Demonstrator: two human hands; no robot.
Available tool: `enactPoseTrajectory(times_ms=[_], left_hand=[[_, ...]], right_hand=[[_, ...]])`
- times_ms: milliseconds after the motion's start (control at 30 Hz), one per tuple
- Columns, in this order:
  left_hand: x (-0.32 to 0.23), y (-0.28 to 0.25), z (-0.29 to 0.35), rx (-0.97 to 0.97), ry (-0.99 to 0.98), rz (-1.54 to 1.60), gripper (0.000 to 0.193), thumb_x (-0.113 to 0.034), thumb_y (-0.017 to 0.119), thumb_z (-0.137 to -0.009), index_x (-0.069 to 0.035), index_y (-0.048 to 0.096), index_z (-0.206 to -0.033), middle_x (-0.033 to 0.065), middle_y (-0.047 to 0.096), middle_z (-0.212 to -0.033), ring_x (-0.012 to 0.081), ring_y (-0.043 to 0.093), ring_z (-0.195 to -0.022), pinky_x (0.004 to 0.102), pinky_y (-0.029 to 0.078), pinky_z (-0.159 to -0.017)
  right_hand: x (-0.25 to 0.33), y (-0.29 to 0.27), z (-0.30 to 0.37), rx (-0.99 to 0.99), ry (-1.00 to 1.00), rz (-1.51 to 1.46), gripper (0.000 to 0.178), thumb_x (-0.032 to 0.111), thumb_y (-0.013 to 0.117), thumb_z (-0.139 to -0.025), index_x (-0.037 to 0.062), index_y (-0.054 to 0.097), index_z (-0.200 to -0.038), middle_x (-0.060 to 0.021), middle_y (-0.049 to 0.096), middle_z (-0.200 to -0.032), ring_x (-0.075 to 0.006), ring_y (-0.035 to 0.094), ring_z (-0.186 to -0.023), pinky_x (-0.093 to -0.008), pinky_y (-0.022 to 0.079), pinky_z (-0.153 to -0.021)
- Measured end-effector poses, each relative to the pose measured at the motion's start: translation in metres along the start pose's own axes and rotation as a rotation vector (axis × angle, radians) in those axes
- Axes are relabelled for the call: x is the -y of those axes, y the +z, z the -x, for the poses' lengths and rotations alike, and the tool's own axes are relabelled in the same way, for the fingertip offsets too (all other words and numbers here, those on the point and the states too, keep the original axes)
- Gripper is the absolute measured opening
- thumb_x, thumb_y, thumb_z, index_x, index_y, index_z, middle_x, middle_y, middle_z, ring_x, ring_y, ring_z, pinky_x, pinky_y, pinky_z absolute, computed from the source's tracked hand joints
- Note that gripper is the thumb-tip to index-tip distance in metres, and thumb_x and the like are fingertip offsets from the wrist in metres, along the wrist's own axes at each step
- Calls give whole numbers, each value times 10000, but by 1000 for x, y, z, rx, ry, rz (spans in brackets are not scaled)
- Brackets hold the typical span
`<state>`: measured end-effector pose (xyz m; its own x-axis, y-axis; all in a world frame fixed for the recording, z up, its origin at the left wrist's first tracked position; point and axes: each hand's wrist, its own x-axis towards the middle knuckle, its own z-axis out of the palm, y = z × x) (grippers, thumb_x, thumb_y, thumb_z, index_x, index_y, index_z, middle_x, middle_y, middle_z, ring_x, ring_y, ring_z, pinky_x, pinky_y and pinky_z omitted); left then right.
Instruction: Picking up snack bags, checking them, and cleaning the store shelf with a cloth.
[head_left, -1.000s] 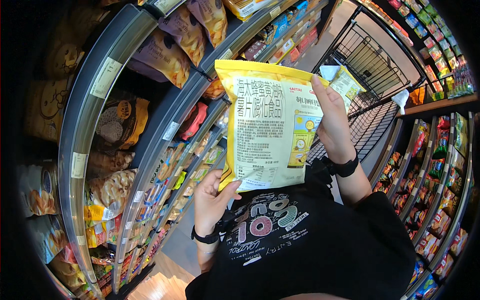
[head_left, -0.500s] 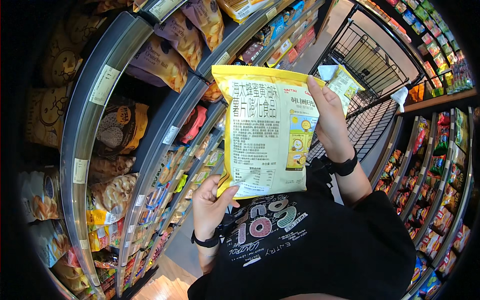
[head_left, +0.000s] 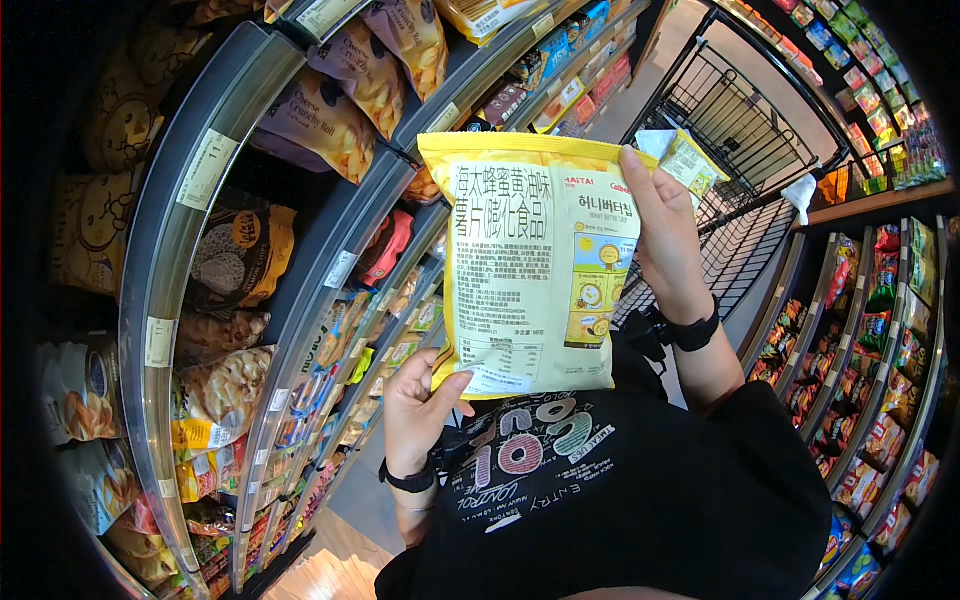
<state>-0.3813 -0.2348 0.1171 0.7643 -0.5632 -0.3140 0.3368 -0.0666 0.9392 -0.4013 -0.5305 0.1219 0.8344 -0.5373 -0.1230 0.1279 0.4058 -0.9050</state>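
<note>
Between my hands is a yellow and cream bag of chips, held up with its printed back side toward me. My left hand pinches the lower left corner, thumb in front and fingers behind. At the upper right edge my right hand grips the bag, its thumb on the front; most of its fingers are hidden behind the bag. A dark band is on each wrist.
Snack shelves with packaged snacks curve along the left. A black wire shopping cart stands ahead to the right, with another yellowish bag by it. More shelves of snack packets line the right side.
The bag has tilted slightly in my hands, and its upper right part has shifted a little to the right. Both hands keep their grip on it.
</note>
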Motion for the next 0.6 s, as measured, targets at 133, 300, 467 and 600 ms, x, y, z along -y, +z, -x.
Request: enactPoseTrajectory(times_ms=[133,300,467,600], left_hand=[[1,-3,-2,22,-28,28,169,-5,587,-872,55,540,-1023,101,664,-871,91,621,-689,213,518,-508],[4,-3,-4,26,-32,69,158,-22,585,-878,52,544,-1012,100,663,-891,90,622,-706,207,511,-499],[5,-2,-5,30,-36,89,148,-24,587,-878,48,546,-1001,97,663,-892,89,620,-702,203,508,-496],[3,-2,-5,23,-29,89,148,-25,588,-877,46,546,-1000,96,663,-890,87,622,-706,199,505,-493]], right_hand=[[1,1,-1,-5,-2,13,307,292,549,-935,4,655,-942,-39,680,-848,-43,613,-707,-180,467,-641],[3,0,-2,1,12,29,317,295,550,-935,-3,657,-940,-42,681,-850,-44,613,-708,-177,462,-634],[4,0,-3,12,0,35,319,295,548,-936,-5,657,-942,-45,681,-850,-43,612,-704,-174,460,-627],[5,0,-4,6,6,28,318,299,548,-935,0,658,-934,-39,680,-841,-39,610,-691,-170,453,-608]])
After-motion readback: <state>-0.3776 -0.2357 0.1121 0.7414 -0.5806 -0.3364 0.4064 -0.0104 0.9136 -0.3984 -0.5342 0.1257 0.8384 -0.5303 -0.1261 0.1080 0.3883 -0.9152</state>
